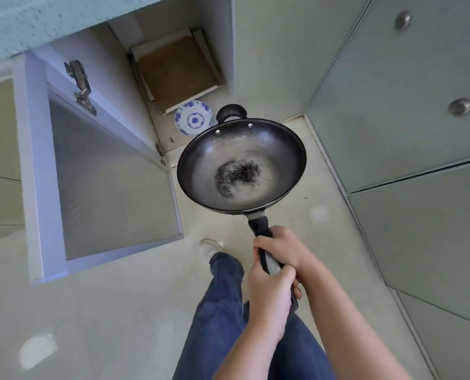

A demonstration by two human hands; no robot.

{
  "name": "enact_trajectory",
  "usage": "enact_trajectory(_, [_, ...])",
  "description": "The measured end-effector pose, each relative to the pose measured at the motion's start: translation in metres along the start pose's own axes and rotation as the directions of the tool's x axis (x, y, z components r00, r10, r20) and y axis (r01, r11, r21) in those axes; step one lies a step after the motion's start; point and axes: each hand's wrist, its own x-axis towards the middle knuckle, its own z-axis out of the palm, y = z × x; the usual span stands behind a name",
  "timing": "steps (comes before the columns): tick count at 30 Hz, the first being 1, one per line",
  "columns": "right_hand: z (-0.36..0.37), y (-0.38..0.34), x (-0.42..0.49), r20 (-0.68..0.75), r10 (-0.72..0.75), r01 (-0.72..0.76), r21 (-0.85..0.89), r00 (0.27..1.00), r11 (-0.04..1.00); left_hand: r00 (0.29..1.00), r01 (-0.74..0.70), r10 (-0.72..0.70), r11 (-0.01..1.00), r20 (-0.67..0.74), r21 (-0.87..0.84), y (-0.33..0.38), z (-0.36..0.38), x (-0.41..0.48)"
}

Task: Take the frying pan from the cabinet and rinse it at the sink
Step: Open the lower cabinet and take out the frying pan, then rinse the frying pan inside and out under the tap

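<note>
A dark round frying pan with a loop handle at its far rim hangs in the air above the floor, outside the open cabinet. Dark crumbs lie in a patch on its bottom. Both hands grip its long black handle. My right hand holds it nearer the pan. My left hand is wrapped around the handle's end, closer to my body. No sink is in view.
The cabinet door stands swung open to the left, under a speckled countertop. A blue-and-white plate lies on the cabinet floor beside a brown board. Cabinet fronts with round knobs run along the right. My leg and shoe are below.
</note>
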Motion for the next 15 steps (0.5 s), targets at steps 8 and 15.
enact_trajectory(8, [-0.022, 0.012, -0.077, -0.146, -0.049, 0.065, 0.111, 0.988, 0.992, 0.991, -0.069, 0.051, 0.987, 0.121, 0.147, -0.016, 0.012, -0.067])
enact_trajectory(15, [-0.049, 0.011, -0.129, -0.296, -0.134, 0.203, 0.216, 0.946, 0.955, 0.959, -0.256, 0.197, 0.910, 0.205, 0.325, -0.013, 0.030, -0.120])
